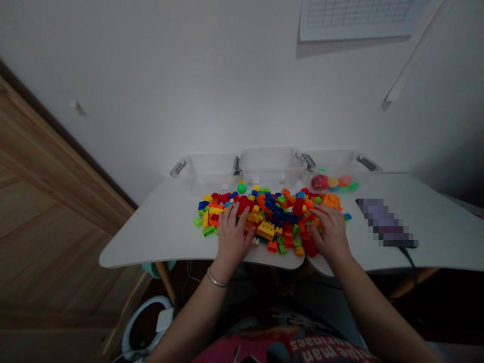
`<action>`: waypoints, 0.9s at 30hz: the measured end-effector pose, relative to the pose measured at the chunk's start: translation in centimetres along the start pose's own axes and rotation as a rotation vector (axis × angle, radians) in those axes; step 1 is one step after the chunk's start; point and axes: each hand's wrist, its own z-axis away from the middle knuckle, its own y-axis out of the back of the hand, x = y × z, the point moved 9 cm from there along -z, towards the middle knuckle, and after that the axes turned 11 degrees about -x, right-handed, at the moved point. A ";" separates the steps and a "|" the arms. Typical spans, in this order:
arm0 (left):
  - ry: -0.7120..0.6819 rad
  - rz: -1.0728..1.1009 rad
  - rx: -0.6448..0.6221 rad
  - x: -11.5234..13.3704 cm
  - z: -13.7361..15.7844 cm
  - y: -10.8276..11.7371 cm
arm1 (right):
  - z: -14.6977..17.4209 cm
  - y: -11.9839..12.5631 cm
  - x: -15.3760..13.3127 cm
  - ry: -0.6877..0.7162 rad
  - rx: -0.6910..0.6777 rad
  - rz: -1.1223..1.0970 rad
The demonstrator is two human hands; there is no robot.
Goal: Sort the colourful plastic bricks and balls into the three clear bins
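A spread-out pile of colourful toy building blocks lies on the white table, with a yellow block (266, 230) near its front and a dark blue piece (278, 209) in the middle. My left hand (233, 234) rests on the pile's left part, fingers apart, wearing a bracelet (217, 278) at the wrist. Over the right part lies my right hand (331, 231), its thumb apart from the other fingers, touching blocks beside a red block (298, 206). Neither hand has a block visibly gripped. Some blocks are hidden under the fingers.
Clear plastic boxes stand along the wall: a left box (212, 164), a middle box (270, 157) and a right box (336, 160). Inside the right one is a red, yellow and green toy (319, 182). A phone (385, 224) with a cable lies on the table's right (446, 237).
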 end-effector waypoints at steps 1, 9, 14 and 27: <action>0.009 0.028 0.032 -0.3 -0.1 0.6 | 0.1 0.1 0.1 -0.008 0.007 -0.002; 0.261 0.111 0.175 -9.5 -2.3 4.7 | 0.3 0.3 0.3 -0.100 0.017 -0.013; 0.466 0.043 -0.039 -15.5 -3.1 2.2 | 0.3 0.1 1.0 -0.136 0.014 -0.040; 0.319 0.071 0.000 -11.7 -5.3 2.2 | 0.5 0.0 1.3 -0.143 0.022 -0.080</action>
